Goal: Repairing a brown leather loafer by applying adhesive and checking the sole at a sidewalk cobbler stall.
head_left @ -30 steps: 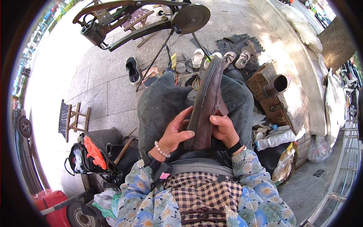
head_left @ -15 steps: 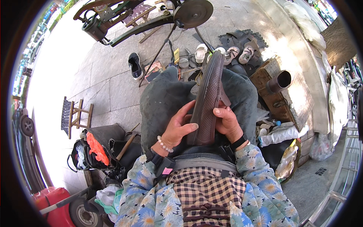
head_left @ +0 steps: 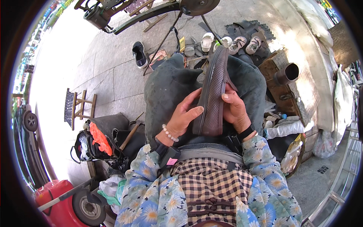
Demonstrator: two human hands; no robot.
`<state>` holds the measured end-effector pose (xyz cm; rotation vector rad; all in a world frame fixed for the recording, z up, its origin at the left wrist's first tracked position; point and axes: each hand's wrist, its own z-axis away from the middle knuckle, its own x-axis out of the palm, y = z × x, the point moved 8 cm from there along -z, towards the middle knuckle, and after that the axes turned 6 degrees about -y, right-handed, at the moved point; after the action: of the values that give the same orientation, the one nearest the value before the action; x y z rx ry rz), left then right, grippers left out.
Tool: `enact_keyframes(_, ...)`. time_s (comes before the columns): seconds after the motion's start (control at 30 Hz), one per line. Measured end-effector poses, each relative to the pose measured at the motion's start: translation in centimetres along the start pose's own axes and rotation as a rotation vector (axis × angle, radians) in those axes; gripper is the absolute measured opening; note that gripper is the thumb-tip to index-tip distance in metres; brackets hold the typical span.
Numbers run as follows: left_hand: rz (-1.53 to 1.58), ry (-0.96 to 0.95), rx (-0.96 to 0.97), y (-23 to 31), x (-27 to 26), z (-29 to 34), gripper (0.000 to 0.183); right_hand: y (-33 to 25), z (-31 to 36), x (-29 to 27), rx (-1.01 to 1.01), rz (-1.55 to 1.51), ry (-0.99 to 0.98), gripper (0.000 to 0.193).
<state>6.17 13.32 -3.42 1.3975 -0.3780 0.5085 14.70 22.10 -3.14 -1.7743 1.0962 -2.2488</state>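
Note:
Above my lap, a brown perforated slip-on shoe (head_left: 212, 96) stands on its side between my two hands, its narrow end pointing away from me. My left hand (head_left: 183, 118) holds the left side near the close end, thumb along the sole edge and fingers behind. From the other side my right hand (head_left: 236, 112) grips the shoe by its opening, the thumb resting near the rim and the remaining fingers partly hidden. A dark cloth (head_left: 166, 89) covers my knees beneath it.
Beyond my knees are a cast-iron sewing machine (head_left: 147, 17), a dark sneaker (head_left: 140, 55), patterned sandals (head_left: 253, 45) and rubber sheets (head_left: 249, 28). A wooden box (head_left: 281, 81) stands right. On the left are a folding stool (head_left: 80, 107) and a black bag (head_left: 109, 130) beside a hammer (head_left: 130, 136).
The whole view has shifted slightly, so the surroundings sit a little higher and further right. Both hands keep the same hold on the shoe.

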Motion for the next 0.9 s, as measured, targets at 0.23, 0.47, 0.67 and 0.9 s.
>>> enact_keyframes(0.23,-0.093,0.005,0.003,0.1,0.4,0.7,0.078,0.5,-0.1,-0.2,-0.012,-0.046,-0.012,0.055)
enact_keyframes(0.47,0.144,-0.043,-0.011,0.5,0.5,0.9,0.078,-0.2,0.0,1.7,0.011,-0.050,-0.185,0.085)
enact_keyframes(0.67,0.202,0.054,0.136,4.8,-0.5,3.3,0.079,-0.5,0.6,3.1,0.014,-0.188,-0.500,0.087)
enact_keyframes(0.9,0.219,0.272,0.293,9.0,-5.6,8.4,0.074,-1.5,1.5,2.9,-0.015,-0.086,-0.641,0.075)
